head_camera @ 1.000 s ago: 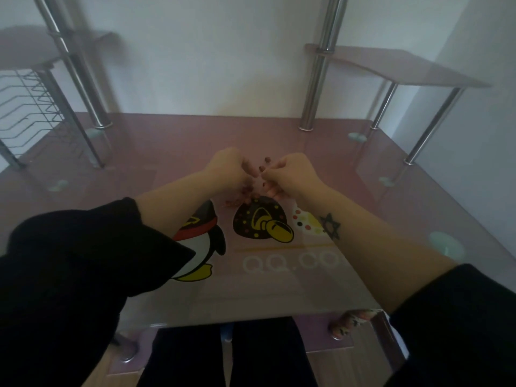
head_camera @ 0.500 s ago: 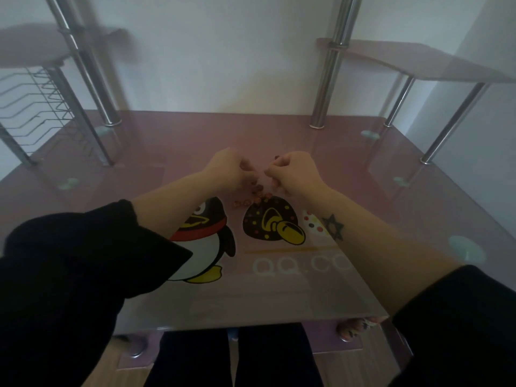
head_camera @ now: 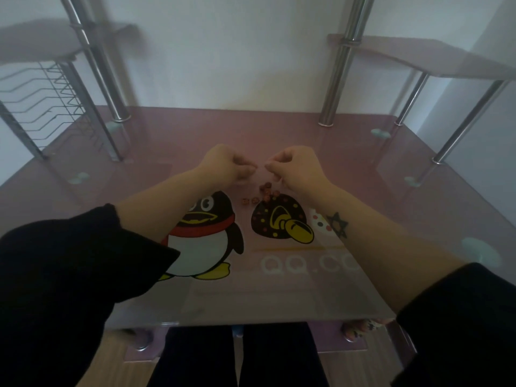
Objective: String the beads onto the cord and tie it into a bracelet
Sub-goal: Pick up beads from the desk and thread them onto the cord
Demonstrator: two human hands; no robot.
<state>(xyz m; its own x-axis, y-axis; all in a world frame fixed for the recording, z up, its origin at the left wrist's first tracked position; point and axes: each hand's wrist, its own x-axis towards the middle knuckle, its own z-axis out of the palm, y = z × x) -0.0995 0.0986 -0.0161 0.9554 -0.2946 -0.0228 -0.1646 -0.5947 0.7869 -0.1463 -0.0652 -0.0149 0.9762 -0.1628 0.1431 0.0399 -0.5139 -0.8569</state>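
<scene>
Left hand (head_camera: 226,166) and right hand (head_camera: 296,169) above the desk (head_camera: 377,196), each grip pinched closed on a faintly visible cord (head_camera: 261,167); beads (head_camera: 265,191) cluster below them, just right of the penguin print (head_camera: 203,236).

This looks like a room in a home rather than a workplace. The desk (head_camera: 363,191) is a domestic computer desk of pink tinted glass, printed with a cartoon penguin (head_camera: 206,236) and the pale letters "QQ.CO" (head_camera: 304,265) — household furniture, not office stock. Chrome posts (head_camera: 339,79) carry small raised glass shelves (head_camera: 418,55) on either side, and a wire disc rack (head_camera: 42,104) sits under the left one. Behind is a plain white wall (head_camera: 223,51); below the desk's front edge, wood-look flooring (head_camera: 120,367) shows.
</scene>
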